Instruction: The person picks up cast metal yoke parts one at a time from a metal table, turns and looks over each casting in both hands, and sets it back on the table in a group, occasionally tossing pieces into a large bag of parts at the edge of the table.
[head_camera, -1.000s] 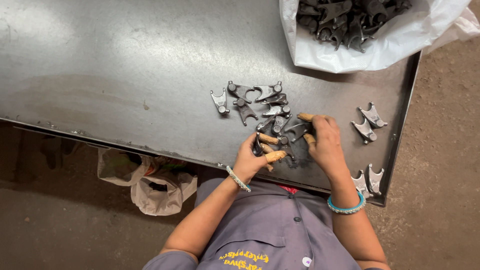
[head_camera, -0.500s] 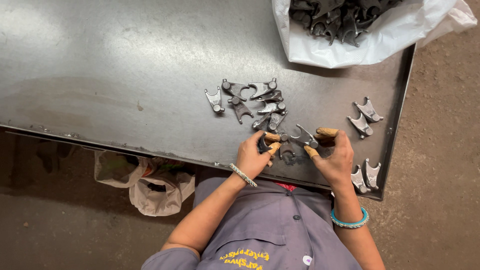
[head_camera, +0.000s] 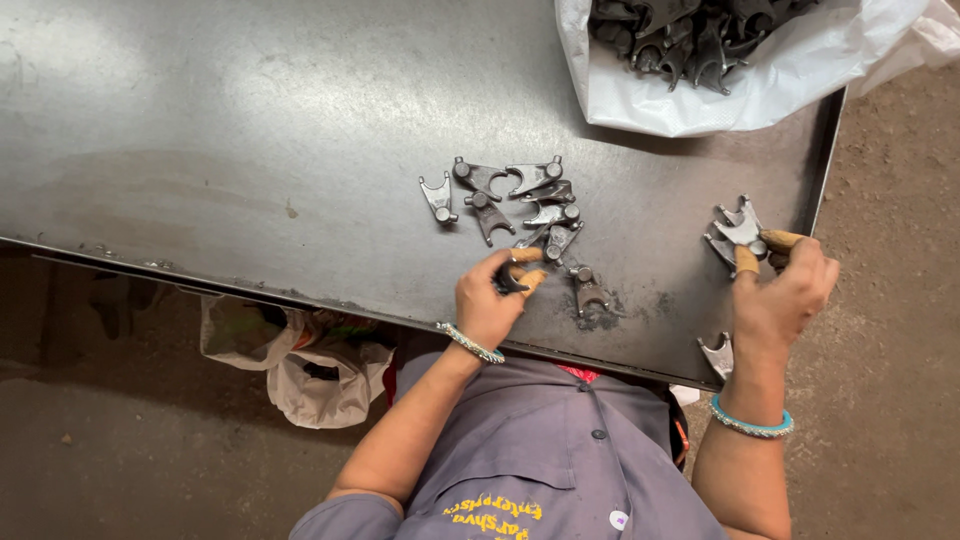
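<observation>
While left hand (head_camera: 492, 298) pinches fork part (head_camera: 510, 281), right hand (head_camera: 785, 290) touches forks (head_camera: 738, 232)

We see the white bag (head_camera: 740, 95) of dark parts cut off at the top edge; the left fingers (head_camera: 525, 256) hide most of their small part.

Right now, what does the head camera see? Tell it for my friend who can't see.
A person's right hand touches small metal fork parts near the table edge, while the left hand grips another part beside a pile.
</observation>
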